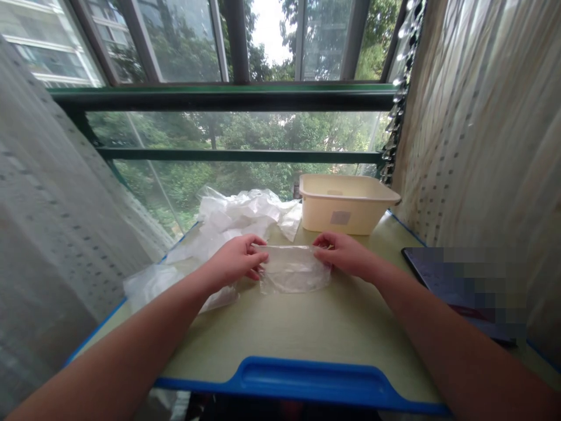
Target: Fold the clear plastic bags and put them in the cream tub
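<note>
A clear plastic bag (pixel 294 270) is stretched between my two hands, just above the middle of the table. My left hand (pixel 239 257) pinches its upper left corner between thumb and fingers. At the upper right corner, my right hand (pixel 344 252) grips it the same way. The bag looks flat, with its upper edge pulled straight and its lower part hanging towards me. Behind and left of my left hand lies a loose heap of crumpled clear and white plastic bags (pixel 245 213), some of them partly hidden by my left forearm.
A cream plastic bin (pixel 342 204) stands at the back right of the table (pixel 280 327), which has a blue raised edge. To the right lies a dark tablet-like device (pixel 425 266), partly blurred. Curtains hang on both sides, and a green railing (pixel 236 98) runs behind.
</note>
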`<act>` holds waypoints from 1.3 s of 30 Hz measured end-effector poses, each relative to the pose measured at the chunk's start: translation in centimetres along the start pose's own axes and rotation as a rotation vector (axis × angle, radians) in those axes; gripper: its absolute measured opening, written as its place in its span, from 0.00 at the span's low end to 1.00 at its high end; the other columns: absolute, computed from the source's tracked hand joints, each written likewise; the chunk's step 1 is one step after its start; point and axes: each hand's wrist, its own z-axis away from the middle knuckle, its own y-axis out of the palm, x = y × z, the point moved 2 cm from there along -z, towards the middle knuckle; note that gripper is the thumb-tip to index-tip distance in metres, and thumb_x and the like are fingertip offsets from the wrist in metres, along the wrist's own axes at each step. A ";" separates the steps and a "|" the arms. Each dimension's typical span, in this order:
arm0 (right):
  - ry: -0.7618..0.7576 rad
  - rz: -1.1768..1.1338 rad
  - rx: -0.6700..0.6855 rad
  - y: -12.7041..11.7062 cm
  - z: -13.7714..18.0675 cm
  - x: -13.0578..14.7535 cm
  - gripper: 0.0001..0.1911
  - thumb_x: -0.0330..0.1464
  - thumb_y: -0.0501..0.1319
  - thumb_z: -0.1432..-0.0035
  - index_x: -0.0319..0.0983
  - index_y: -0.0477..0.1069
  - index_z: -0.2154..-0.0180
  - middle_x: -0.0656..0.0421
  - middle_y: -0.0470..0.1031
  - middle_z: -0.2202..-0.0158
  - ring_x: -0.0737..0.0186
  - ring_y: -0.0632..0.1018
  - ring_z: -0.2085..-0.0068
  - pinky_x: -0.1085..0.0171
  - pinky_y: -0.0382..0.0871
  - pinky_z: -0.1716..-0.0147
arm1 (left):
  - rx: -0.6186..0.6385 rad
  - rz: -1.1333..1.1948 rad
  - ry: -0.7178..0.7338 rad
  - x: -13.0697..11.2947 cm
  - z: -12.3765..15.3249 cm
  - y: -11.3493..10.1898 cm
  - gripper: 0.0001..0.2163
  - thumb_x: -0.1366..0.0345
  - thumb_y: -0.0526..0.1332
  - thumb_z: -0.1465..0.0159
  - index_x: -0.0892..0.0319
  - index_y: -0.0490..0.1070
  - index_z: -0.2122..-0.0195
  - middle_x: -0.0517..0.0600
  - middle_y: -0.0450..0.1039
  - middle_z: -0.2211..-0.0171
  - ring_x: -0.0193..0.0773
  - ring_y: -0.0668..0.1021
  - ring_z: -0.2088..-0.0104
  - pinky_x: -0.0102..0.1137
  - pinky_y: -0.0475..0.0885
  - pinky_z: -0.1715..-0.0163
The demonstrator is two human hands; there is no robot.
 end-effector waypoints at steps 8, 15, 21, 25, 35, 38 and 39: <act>0.104 -0.108 0.042 -0.2 0.2 0.4 0.12 0.34 0.60 0.52 0.36 0.69 0.64 0.60 0.69 0.73 0.69 0.70 0.76 0.69 0.65 0.77 | -0.078 0.025 0.015 -0.4 0.2 -0.3 0.18 0.60 0.65 0.51 0.63 0.66 0.62 0.47 0.71 0.77 0.36 0.76 0.74 0.32 0.75 0.74; 0.107 -0.170 0.068 -0.2 0.2 0.4 0.13 0.33 0.60 0.51 0.36 0.68 0.62 0.60 0.68 0.73 0.70 0.69 0.76 0.70 0.65 0.77 | -0.121 -0.015 0.053 -0.5 0.3 -0.3 0.17 0.57 0.63 0.50 0.64 0.68 0.65 0.49 0.72 0.74 0.39 0.78 0.72 0.32 0.75 0.74; 0.101 -0.134 0.070 0.0 0.0 -0.2 0.13 0.34 0.60 0.51 0.37 0.69 0.61 0.61 0.68 0.73 0.70 0.70 0.77 0.70 0.64 0.78 | -0.098 -0.010 0.027 -0.4 0.2 0.0 0.15 0.57 0.59 0.46 0.64 0.69 0.65 0.54 0.73 0.67 0.38 0.77 0.72 0.32 0.76 0.76; 0.117 -0.101 0.081 -0.1 0.0 -0.4 0.13 0.35 0.59 0.51 0.38 0.69 0.61 0.62 0.69 0.73 0.70 0.69 0.78 0.70 0.64 0.78 | -0.098 -0.003 0.011 -0.3 0.1 -0.1 0.14 0.58 0.59 0.45 0.64 0.69 0.64 0.55 0.74 0.65 0.37 0.77 0.72 0.31 0.75 0.77; 0.097 0.069 0.106 -0.4 0.1 0.0 0.14 0.35 0.58 0.50 0.37 0.68 0.60 0.59 0.72 0.71 0.69 0.71 0.78 0.70 0.63 0.79 | -0.083 -0.064 0.017 0.1 -0.2 -0.3 0.15 0.58 0.57 0.44 0.62 0.66 0.60 0.54 0.74 0.66 0.39 0.77 0.72 0.30 0.74 0.79; -0.026 0.394 -0.017 -1.2 0.0 0.1 0.13 0.36 0.58 0.50 0.38 0.71 0.62 0.56 0.74 0.66 0.64 0.72 0.70 0.68 0.63 0.73 | -0.181 -0.388 0.147 -0.1 0.2 -0.6 0.15 0.55 0.55 0.43 0.61 0.68 0.60 0.54 0.75 0.67 0.42 0.78 0.69 0.31 0.73 0.75; -0.072 0.501 -0.058 -1.4 0.1 0.4 0.12 0.36 0.59 0.51 0.38 0.72 0.63 0.56 0.73 0.65 0.63 0.72 0.68 0.67 0.62 0.71 | -0.244 -0.555 0.228 -0.2 0.5 -0.7 0.15 0.55 0.54 0.42 0.60 0.70 0.61 0.54 0.75 0.66 0.43 0.77 0.67 0.33 0.72 0.71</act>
